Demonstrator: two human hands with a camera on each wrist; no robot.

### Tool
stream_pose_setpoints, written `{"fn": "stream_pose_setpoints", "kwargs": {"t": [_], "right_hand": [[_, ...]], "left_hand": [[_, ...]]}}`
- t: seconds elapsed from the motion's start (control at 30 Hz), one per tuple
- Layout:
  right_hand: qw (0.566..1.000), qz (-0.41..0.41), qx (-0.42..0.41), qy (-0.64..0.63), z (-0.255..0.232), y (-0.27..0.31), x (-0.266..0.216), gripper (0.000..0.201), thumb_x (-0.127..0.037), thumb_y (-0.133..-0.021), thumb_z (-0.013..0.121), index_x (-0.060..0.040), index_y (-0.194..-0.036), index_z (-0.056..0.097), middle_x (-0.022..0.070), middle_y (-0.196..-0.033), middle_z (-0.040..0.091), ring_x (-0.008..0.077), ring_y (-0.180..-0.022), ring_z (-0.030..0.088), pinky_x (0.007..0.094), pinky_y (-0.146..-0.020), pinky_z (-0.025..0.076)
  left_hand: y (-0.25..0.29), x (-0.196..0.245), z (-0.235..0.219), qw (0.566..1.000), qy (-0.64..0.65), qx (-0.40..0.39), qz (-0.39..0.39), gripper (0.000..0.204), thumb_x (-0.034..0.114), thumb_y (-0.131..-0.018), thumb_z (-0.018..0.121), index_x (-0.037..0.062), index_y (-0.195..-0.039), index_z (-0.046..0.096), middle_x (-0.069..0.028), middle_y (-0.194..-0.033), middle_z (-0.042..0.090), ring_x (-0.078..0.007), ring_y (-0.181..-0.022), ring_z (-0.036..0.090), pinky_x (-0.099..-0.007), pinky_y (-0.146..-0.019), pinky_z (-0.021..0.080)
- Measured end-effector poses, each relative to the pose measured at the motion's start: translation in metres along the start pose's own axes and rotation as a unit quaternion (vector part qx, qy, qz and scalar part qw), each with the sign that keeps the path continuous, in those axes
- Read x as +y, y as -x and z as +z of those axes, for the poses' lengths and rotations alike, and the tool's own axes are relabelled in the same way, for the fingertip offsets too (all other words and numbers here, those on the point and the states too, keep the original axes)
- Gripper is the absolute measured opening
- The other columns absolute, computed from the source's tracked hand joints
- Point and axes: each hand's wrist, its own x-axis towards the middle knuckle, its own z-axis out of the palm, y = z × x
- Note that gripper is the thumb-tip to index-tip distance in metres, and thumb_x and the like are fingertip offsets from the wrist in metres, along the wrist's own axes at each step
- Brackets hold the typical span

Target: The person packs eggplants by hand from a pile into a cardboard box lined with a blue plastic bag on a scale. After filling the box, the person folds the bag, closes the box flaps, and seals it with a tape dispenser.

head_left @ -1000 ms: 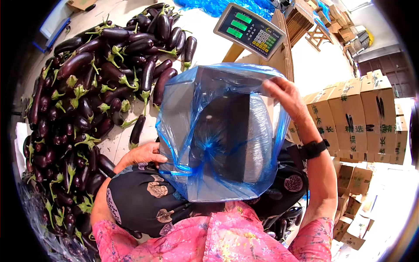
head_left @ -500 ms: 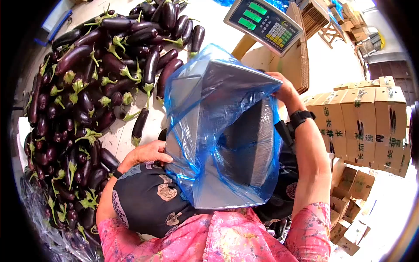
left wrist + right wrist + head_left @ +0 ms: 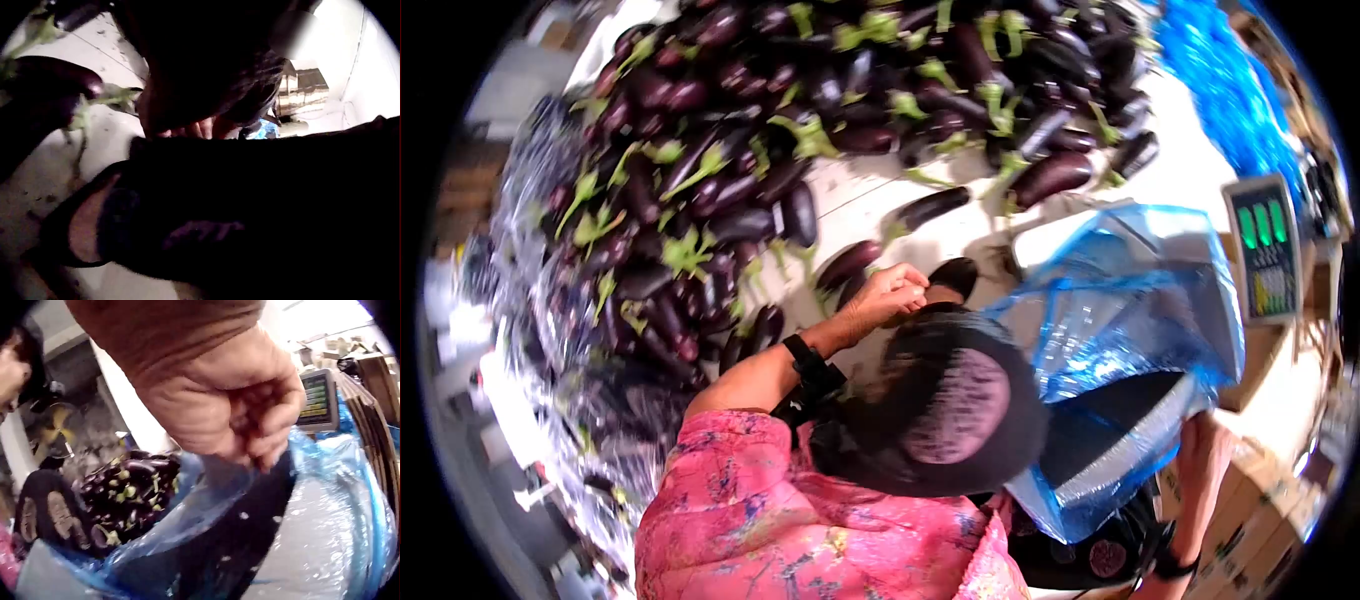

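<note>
My right hand [image 3: 1206,446] pinches the rim of a blue plastic bag [image 3: 1135,300] that lines an angular box with a dark inside. In the right wrist view, curled fingers [image 3: 265,434] meet the bag's edge over that dark interior. My left hand [image 3: 888,297] is away from the bag, beyond the knee, its fingers loosely curled and nothing visible in them. Near it are a shoe [image 3: 953,279] and an eggplant [image 3: 849,264] on the pale floor. The left wrist view is mostly dark, with eggplants [image 3: 59,76] at its left.
A large heap of eggplants [image 3: 740,185] spreads across the far side and left. Crumpled clear plastic [image 3: 550,300] borders it. A digital scale display [image 3: 1265,250] stands at the right, below blue sheeting [image 3: 1215,90]. Printed cartons [image 3: 1250,510] are stacked at lower right.
The head view has swung left, so the bag now appears farther right. My left hand has let go of the bag's side and moved beyond the knee. The right hand stays at the rim.
</note>
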Motion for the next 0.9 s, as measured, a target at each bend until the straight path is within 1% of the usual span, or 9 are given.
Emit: {"fn": "stream_pose_setpoints", "kwargs": {"t": [0.07, 0.1, 0.17, 0.23, 0.37, 0.5, 0.7, 0.83, 0.9], "right_hand": [[0.99, -0.035, -0.112, -0.074, -0.008, 0.005, -0.042, 0.013, -0.013, -0.088, 0.064, -0.0011, -0.093, 0.061, 0.0199, -0.075, 0.063, 0.039, -0.066, 0.064, 0.0454, -0.062, 0.049], [0.98, -0.039, -0.139, -0.136, -0.007, 0.006, -0.061, 0.014, -0.013, -0.086, 0.067, -0.0003, -0.091, 0.061, 0.0203, -0.073, 0.063, 0.0399, -0.064, 0.064, 0.0449, -0.061, 0.049], [0.952, -0.107, -0.173, -0.228, 0.018, -0.011, -0.085, 0.015, -0.007, -0.082, 0.068, 0.0026, -0.089, 0.059, 0.022, -0.079, 0.065, 0.0413, -0.07, 0.065, 0.0428, -0.064, 0.05], [0.953, -0.138, -0.193, -0.189, 0.074, -0.032, -0.082, 0.02, -0.009, -0.081, 0.069, 0.0011, -0.097, 0.062, 0.0231, -0.09, 0.066, 0.0432, -0.075, 0.065, 0.0428, -0.065, 0.051], [0.949, -0.127, -0.224, -0.18, 0.171, -0.066, -0.105, 0.022, -0.012, -0.083, 0.067, 0.0009, -0.1, 0.06, 0.0225, -0.093, 0.065, 0.0421, -0.077, 0.065, 0.0424, -0.067, 0.051], [0.945, -0.092, -0.229, -0.216, 0.234, -0.084, -0.142, 0.024, -0.014, -0.085, 0.066, 0.0007, -0.103, 0.059, 0.0219, -0.096, 0.065, 0.041, -0.08, 0.064, 0.0419, -0.069, 0.05], [0.938, -0.053, -0.227, -0.255, 0.277, -0.088, -0.156, 0.028, -0.017, -0.087, 0.063, 0.0004, -0.108, 0.057, 0.021, -0.1, 0.064, 0.0393, -0.084, 0.063, 0.0413, -0.072, 0.05], [0.933, -0.03, -0.229, -0.276, 0.285, -0.084, -0.152, 0.03, -0.019, -0.088, 0.061, 0.0002, -0.111, 0.056, 0.0204, -0.102, 0.063, 0.0382, -0.087, 0.062, 0.0408, -0.075, 0.05], [0.93, -0.025, -0.232, -0.283, 0.286, -0.084, -0.15, 0.032, -0.02, -0.089, 0.06, 0.0001, -0.113, 0.055, 0.0201, -0.104, 0.063, 0.0376, -0.088, 0.062, 0.0406, -0.076, 0.049]], "left_hand": [[0.035, -0.059, -0.018, 0.992, -0.016, 0.122, 0.005, 0.023, 0.018, -0.097, 0.057, 0.0015, -0.113, 0.059, -0.0059, -0.091, 0.067, -0.0115, -0.08, 0.064, -0.0276, -0.071, 0.051], [0.065, -0.057, -0.018, 0.973, -0.146, 0.181, -0.002, 0.018, 0.016, -0.095, 0.057, 0.0027, -0.108, 0.062, -0.0076, -0.09, 0.067, -0.0155, -0.077, 0.065, -0.0321, -0.07, 0.052], [0.118, -0.102, -0.032, 0.941, -0.268, 0.202, -0.029, 0.021, 0.015, -0.09, 0.061, 0.0027, -0.107, 0.061, -0.0139, -0.089, 0.066, -0.029, -0.088, 0.068, -0.0375, -0.076, 0.053], [0.174, -0.141, -0.037, 0.925, -0.306, 0.224, -0.008, 0.023, 0.014, -0.088, 0.063, 0.0035, -0.108, 0.062, -0.0135, -0.095, 0.066, -0.0378, -0.088, 0.064, -0.0432, -0.078, 0.052], [0.241, -0.206, -0.056, 0.905, -0.283, 0.301, -0.097, 0.041, 0.015, -0.086, 0.068, 0.0065, -0.124, 0.055, -0.0166, -0.118, 0.059, -0.0362, -0.104, 0.057, -0.0463, -0.089, 0.047], [0.232, -0.216, -0.1, 0.773, -0.448, 0.445, -0.06, 0.067, 0.015, -0.081, 0.073, 0.0072, -0.14, 0.042, -0.0217, -0.136, 0.045, -0.0383, -0.123, 0.043, -0.0494, -0.1, 0.039], [0.172, -0.216, -0.142, 0.744, -0.477, 0.411, -0.223, 0.077, 0.02, -0.071, 0.078, 0.0056, -0.137, 0.042, -0.0199, -0.128, 0.049, -0.0429, -0.123, 0.043, -0.0511, -0.1, 0.038], [0.152, -0.163, -0.122, 0.842, -0.433, 0.315, -0.06, 0.061, 0.028, -0.073, 0.078, 0.0028, -0.124, 0.056, -0.0191, -0.117, 0.055, -0.0392, -0.117, 0.051, -0.0463, -0.1, 0.041], [0.139, -0.156, -0.115, 0.881, -0.374, 0.274, -0.096, 0.059, 0.031, -0.076, 0.078, 0.0012, -0.124, 0.058, -0.0167, -0.117, 0.058, -0.0337, -0.114, 0.056, -0.0424, -0.098, 0.044]]}}
